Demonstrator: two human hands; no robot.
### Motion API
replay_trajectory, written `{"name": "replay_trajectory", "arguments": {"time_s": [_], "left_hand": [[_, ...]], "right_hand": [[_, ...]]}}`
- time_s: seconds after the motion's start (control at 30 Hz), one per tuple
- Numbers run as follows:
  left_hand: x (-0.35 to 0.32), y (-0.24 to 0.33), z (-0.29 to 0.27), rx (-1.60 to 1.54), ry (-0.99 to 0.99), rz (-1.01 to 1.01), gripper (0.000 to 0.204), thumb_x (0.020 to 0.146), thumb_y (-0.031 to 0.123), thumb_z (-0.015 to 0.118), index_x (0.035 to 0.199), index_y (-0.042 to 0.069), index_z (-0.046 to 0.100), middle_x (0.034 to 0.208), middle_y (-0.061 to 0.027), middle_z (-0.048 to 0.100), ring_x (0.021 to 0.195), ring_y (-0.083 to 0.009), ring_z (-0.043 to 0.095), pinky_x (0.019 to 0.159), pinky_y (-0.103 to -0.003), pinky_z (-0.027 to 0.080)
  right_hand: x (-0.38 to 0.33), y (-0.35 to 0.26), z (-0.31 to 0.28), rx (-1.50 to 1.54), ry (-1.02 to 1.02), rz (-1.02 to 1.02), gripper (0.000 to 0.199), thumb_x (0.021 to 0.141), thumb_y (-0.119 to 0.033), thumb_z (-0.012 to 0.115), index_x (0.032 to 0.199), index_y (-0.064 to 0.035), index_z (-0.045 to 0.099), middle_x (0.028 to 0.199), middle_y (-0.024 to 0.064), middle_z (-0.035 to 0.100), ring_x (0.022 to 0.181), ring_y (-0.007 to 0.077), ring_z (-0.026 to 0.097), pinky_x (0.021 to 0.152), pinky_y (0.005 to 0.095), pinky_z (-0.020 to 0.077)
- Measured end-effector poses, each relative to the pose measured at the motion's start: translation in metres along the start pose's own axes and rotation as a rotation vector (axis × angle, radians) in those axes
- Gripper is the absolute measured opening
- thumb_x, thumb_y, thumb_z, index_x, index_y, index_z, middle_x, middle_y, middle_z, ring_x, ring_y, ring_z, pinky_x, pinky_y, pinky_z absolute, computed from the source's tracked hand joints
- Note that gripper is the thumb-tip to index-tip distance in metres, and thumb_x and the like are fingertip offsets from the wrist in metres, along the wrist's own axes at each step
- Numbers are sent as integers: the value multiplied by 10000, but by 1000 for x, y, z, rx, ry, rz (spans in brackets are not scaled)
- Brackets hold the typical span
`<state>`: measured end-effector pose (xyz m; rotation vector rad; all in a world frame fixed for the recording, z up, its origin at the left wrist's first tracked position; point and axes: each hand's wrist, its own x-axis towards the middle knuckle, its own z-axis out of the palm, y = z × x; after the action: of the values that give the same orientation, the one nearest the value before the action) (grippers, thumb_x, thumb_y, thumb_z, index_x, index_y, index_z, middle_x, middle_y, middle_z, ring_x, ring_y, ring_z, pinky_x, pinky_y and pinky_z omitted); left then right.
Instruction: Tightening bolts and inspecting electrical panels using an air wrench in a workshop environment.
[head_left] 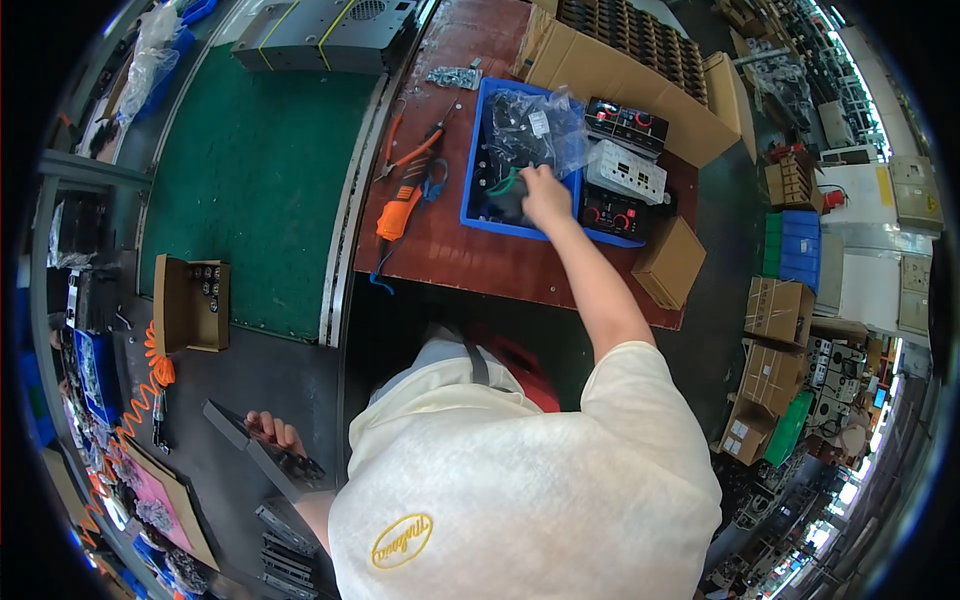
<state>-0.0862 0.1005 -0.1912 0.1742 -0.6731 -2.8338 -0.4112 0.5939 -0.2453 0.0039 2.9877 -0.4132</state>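
My left hand [275,432] is at the lower left with its fingers curled round a dark, angled metal panel [270,466]. My right arm reaches forward over the red-brown table, and my right hand [545,197] is inside a blue plastic bin [468,185]. Its fingers are closed at the bin's front part, beside a green loop [505,183]; whatever they pinch is too small to make out. Clear plastic bags [540,125] with a white label lie in the bin just beyond that hand. Dark parts in the bin are partly hidden under the plastic.
An orange-handled power screwdriver [395,215] and orange-handled cutters [425,147] lie left of the bin. Control panels with red-lit knobs [612,214] and a white panel [628,172] sit at its right. A small carton [670,262] and a large carton [620,90] stand beyond. Dark panels [285,545] are stacked lower left.
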Motion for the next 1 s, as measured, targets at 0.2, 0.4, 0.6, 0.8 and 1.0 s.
{"name": "replay_trajectory", "arguments": {"time_s": [0.2, 0.4, 0.6, 0.8, 1.0], "left_hand": [[8, 8, 11, -7, 9, -51, 327, 923, 181, 581, 1156, -20, 471, 768, -106, 490, 547, -187, 501, 517, -304, 480], [15, 2, 17, -21, -6, -69, 318, 928, 192, 573, 1150, -13, 471, 773, -103, 482, 563, -181, 490, 526, -304, 470], [2, 1, 23, -52, 36, -56, 383, 876, 161, 641, 1158, -28, 462, 781, -96, 466, 577, -171, 464, 532, -285, 449], [-7, -17, 44, -261, 193, 62, 498, 800, 176, 703, 1144, -67, 437, 759, -87, 423, 560, -145, 424, 515, -265, 427], [-37, -18, 51, -572, 310, 163, 455, 762, 173, 695, 1057, -50, 432, 730, -79, 396, 492, -148, 395, 444, -259, 385]], "right_hand": [[33, 69, -27, 326, 334, 59, 255, 723, -66, 586, 973, -78, 636, 956, 170, 589, 929, 370, 569, 796, 417, 473], [28, 64, -36, 314, 420, 88, 250, 747, -55, 586, 995, -53, 617, 999, 154, 576, 935, 363, 574, 791, 416, 479], [20, 35, -23, 216, 305, -104, 292, 745, -79, 606, 1035, -116, 593, 1057, 117, 548, 952, 360, 572, 792, 429, 487], [-1, -3, -27, 49, 0, -263, 471, 739, -214, 696, 1168, -73, 563, 1168, 85, 554, 1063, 315, 528, 888, 403, 458], [-17, -43, -26, 24, 177, -357, 400, 766, -141, 675, 1133, -28, 561, 1161, 118, 568, 1085, 319, 511, 937, 415, 408]]}}
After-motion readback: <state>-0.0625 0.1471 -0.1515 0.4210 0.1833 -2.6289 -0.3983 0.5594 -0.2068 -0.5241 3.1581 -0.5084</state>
